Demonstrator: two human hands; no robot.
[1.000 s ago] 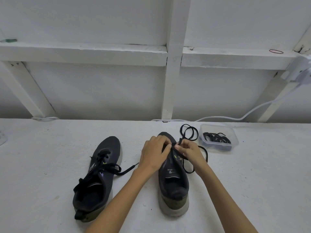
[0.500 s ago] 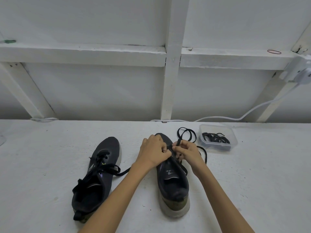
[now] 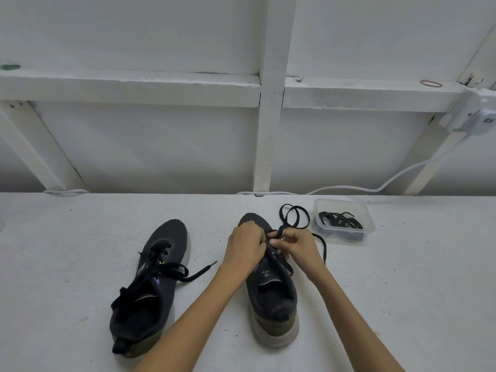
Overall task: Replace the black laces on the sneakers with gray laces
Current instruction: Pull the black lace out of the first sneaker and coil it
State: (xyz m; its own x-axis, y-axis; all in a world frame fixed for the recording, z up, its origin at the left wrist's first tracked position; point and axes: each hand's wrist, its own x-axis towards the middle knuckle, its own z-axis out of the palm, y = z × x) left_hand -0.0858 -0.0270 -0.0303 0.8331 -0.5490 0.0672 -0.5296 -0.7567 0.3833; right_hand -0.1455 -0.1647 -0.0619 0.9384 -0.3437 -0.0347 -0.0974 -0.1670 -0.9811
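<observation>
Two dark sneakers stand on the white table, toes pointing away from me. The left sneaker (image 3: 150, 285) still carries a loose black lace (image 3: 185, 275) trailing to its right. Over the eyelets of the right sneaker (image 3: 273, 299) both my hands work close together. My left hand (image 3: 245, 247) grips the shoe's upper near the toe. My right hand (image 3: 298, 245) pinches a dark lace (image 3: 294, 218) that loops away toward the back and also trails down the shoe's right side. The eyelets themselves are hidden under my fingers.
A clear plastic tub (image 3: 345, 224) holding a bundle of dark laces sits at the back right. A white cable (image 3: 362, 187) runs along the table's far edge to a device (image 3: 480, 120) on the wooden frame. A red rubber band (image 3: 430, 83) lies on the ledge.
Both hands have stayed over the right sneaker's eyelets, shifting slightly toward the toe. The lace loop behind the shoe has moved a little.
</observation>
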